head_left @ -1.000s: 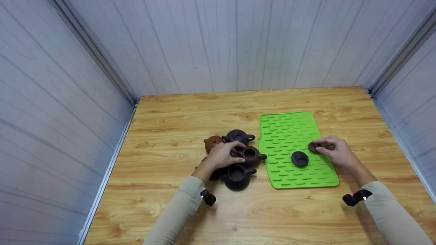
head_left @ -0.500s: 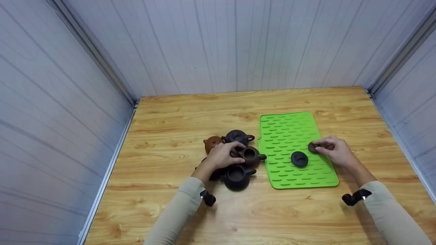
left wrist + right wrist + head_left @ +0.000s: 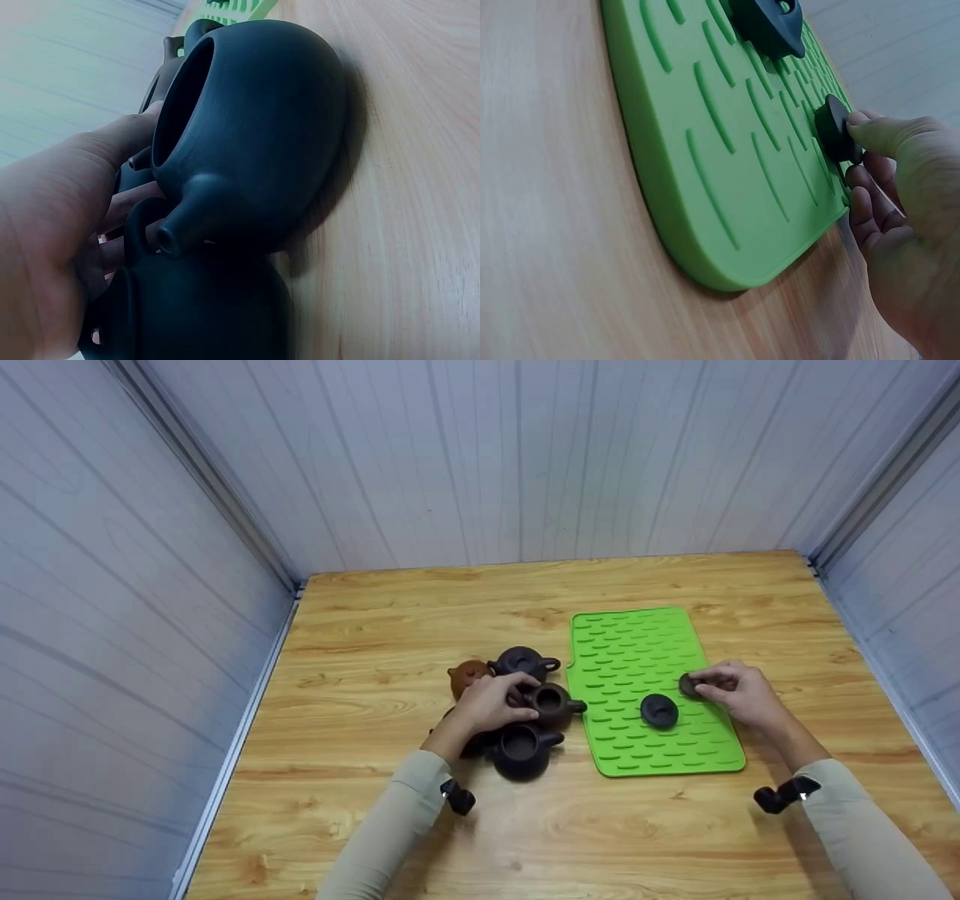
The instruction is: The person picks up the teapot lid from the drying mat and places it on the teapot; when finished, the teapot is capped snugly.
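A cluster of small clay teapots stands left of a green ridged mat. My left hand reaches over the cluster and holds a lidless brown teapot from its left side, thumb and fingers at its body. In front of it sits a lidless black teapot, which fills much of the left wrist view. On the mat, my right hand pinches a small brown teapot lid between thumb and fingers at the mat's right side. A larger black lid lies on the mat to its left.
Behind the brown teapot are a lidded black teapot and a reddish-brown teapot. Another dark teapot lies partly hidden under the left forearm. The wood-grain table is bounded by pale walls.
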A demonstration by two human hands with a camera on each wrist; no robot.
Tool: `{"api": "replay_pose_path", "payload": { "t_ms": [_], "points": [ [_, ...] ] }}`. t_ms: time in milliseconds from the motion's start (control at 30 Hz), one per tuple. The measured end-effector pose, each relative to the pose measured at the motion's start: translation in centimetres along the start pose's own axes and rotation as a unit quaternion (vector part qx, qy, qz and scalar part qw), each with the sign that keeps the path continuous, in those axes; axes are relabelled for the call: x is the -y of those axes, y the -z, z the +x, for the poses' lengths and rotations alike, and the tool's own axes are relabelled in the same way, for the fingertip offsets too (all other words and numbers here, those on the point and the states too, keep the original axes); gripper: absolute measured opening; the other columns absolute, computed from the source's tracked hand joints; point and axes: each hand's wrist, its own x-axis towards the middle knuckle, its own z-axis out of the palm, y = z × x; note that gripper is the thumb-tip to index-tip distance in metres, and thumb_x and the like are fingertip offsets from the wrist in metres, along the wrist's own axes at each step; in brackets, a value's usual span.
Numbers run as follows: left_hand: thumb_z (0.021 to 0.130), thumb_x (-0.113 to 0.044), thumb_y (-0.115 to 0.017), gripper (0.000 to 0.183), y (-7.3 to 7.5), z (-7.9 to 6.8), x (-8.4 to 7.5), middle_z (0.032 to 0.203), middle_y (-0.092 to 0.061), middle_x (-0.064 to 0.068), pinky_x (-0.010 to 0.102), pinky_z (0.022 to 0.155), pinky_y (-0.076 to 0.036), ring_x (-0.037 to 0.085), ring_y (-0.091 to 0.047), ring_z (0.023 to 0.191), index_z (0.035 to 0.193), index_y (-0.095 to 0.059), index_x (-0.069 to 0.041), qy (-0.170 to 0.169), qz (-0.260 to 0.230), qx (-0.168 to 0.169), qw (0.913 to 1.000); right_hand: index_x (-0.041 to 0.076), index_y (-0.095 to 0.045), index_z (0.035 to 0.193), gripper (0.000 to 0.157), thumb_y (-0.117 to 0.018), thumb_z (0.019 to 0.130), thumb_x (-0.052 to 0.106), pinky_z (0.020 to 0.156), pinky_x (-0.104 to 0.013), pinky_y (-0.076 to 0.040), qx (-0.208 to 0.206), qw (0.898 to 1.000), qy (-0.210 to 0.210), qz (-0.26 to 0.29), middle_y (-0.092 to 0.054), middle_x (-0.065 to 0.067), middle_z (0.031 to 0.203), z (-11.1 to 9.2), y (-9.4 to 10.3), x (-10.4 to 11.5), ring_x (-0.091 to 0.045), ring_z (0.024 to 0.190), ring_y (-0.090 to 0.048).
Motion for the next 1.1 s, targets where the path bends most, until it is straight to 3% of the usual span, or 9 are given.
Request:
{"api": "replay_pose_path", "payload": {
  "t_ms": [600, 867, 1100],
  "points": [
    [0.100, -0.044, -0.087, 0.052, 0.2, 0.0, -0.2, 0.123, -0.086, 0.005, 0.051, 0.099, -0.063, 0.027, -0.081, 0.114, 0.147, -0.072, -0.029, 0.005, 0.004, 0.001, 1.0000, -0.007, -0.079, 0.129, 0.028, -0.079, 0.104, 0.007, 0.084, -0.010, -0.055, -0.002, 1.000, -0.006, -0.006, -0.068, -0.022, 0.122, -0.2, 0.0, 1.1, 0.009, 0.094, -0.062],
    [0.099, -0.049, -0.086, 0.052, -0.5, 0.4, 0.9, 0.117, -0.087, 0.002, 0.045, 0.092, -0.062, 0.022, -0.081, 0.108, 0.145, -0.073, -0.029, -0.018, 0.012, -0.013, 0.9997, -0.004, -0.081, 0.128, 0.027, -0.080, 0.103, 0.007, 0.086, -0.011, -0.053, 0.011, 1.000, -0.009, -0.015, -0.068, -0.020, 0.122, 0.0, -0.1, 1.8, 0.004, 0.096, -0.061],
    [0.099, -0.042, -0.088, 0.051, 0.1, -0.1, -0.2, 0.120, -0.087, 0.005, 0.052, 0.097, -0.062, 0.027, -0.081, 0.112, 0.146, -0.073, -0.028, 0.004, -0.002, -0.003, 1.0000, -0.003, -0.080, 0.129, 0.028, -0.080, 0.103, 0.007, 0.089, -0.011, -0.054, 0.029, 0.999, -0.016, -0.015, -0.067, -0.022, 0.123, 0.1, -0.5, 2.7, -0.001, 0.099, -0.061]
  ]
}}
